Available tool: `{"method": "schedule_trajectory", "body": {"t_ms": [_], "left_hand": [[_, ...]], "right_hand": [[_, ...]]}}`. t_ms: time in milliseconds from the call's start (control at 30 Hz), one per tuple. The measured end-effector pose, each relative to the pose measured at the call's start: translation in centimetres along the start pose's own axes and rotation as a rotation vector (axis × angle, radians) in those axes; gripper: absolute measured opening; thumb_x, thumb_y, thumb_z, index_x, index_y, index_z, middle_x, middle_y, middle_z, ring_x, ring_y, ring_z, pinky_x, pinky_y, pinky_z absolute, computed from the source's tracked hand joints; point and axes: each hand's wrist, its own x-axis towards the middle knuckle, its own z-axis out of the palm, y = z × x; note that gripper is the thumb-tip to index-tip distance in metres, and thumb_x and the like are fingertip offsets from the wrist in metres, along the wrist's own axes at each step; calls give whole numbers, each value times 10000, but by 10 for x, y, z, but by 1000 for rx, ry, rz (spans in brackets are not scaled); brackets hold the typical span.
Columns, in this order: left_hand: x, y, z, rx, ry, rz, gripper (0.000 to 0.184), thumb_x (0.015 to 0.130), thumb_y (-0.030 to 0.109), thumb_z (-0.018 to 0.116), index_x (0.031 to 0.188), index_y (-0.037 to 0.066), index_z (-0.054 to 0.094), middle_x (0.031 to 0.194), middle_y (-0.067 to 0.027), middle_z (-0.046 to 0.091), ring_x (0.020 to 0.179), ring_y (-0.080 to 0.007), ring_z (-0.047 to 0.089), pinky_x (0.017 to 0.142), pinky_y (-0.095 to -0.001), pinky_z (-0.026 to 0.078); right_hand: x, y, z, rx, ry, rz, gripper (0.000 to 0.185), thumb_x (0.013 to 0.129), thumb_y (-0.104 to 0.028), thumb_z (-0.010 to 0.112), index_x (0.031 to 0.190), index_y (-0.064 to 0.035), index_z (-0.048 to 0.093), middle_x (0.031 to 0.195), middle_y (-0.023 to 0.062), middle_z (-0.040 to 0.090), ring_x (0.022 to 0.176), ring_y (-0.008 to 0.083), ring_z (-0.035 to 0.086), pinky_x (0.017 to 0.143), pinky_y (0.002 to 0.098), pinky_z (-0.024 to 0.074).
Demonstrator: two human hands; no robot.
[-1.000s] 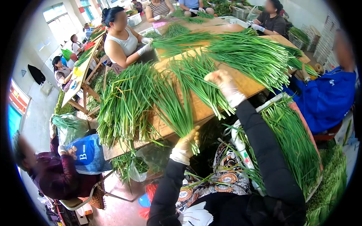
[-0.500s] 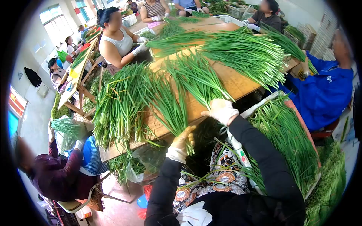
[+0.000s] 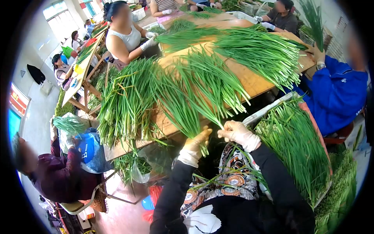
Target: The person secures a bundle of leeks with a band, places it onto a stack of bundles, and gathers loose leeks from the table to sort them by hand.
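My left hand [image 3: 196, 144], gloved, is closed round the cut ends of a bunch of long green stalks [image 3: 181, 111] at the table's near edge. Just to its right, my gloved right hand [image 3: 235, 134] pinches the ends of a few stalks [image 3: 208, 111], whose leaves still lie on the wooden table. A loose pile of stalks [image 3: 224, 80] lies beyond my right hand. To the left of my left hand is a thick, untidy heap [image 3: 126, 101]. A large bundle with pale ends [image 3: 265, 54] rests farther back on the right.
The wooden table [image 3: 249, 84] spans the middle. At the right stands a lined crate [image 3: 315, 136] full of greens. A person in blue [image 3: 337, 93] lifts a bunch at the right. Another in a white top [image 3: 124, 41] works across the table; one in dark clothes [image 3: 64, 175] sits left.
My right hand came down from over the table to the pile's ends, then drew back toward me with a few stalks. The person in blue has raised a bunch upright.
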Motion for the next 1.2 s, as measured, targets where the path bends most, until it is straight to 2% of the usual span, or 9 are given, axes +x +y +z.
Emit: {"method": "schedule_trajectory", "body": {"t_ms": [167,467,633,667,733,833,967,1133,1200], "left_hand": [[12,-17,-4,-5,-8,41,220,751,106,643,950,42,577,770,-1,598,589,-63,517,499,-172,409],[12,-23,-15,96,14,41,251,731,104,655,950,14,574,751,-23,592,637,-122,555,562,-244,453],[1,-16,-1,140,-96,47,357,727,68,645,1046,-6,503,822,-52,594,732,-149,581,642,-263,479],[4,-16,-6,128,-129,56,397,728,55,639,1083,-7,473,845,-61,593,758,-152,586,668,-270,486],[-13,0,12,-25,-63,40,432,754,57,613,1147,25,436,863,-56,578,722,-135,571,647,-280,479],[-10,10,6,-215,-326,71,456,783,69,582,1199,28,398,876,-38,550,647,-90,517,611,-259,462],[-12,22,13,-275,-362,65,453,800,128,581,1203,31,398,778,5,520,574,-67,470,581,-237,448],[5,14,-12,-263,-300,7,374,784,181,615,1107,39,493,691,42,502,516,-43,443,493,-199,422],[6,9,-1,-139,-86,-8,347,773,160,627,1083,56,511,721,30,528,516,-44,456,464,-179,412]], "right_hand": [[-18,8,31,45,-92,109,311,688,-225,716,641,-59,457,568,3,498,497,64,489,457,204,386],[-17,14,38,-59,-196,94,289,734,-303,639,719,-30,544,631,72,578,561,162,556,523,287,434],[-19,11,33,-484,-194,-514,300,823,-314,494,713,-45,568,651,97,569,626,225,573,565,321,443],[-11,16,26,-200,-190,-423,339,818,-361,491,729,-44,573,658,104,572,648,240,579,564,329,446],[6,-2,3,-784,232,-218,390,773,-435,528,762,-47,572,690,102,577,665,242,586,573,330,453],[34,-13,-8,-1046,293,38,552,639,-560,606,803,-35,557,771,125,580,704,255,590,614,332,472],[69,11,-14,-1258,210,103,135,744,-129,504,725,-79,628,733,116,637,680,233,634,549,336,491],[18,-31,-34,-1025,627,-306,279,839,-243,468,656,-57,566,549,72,562,464,164,553,353,301,403],[10,-18,-12,-1221,441,-374,276,834,-257,490,643,-68,553,569,82,552,514,198,559,455,285,442]]}}
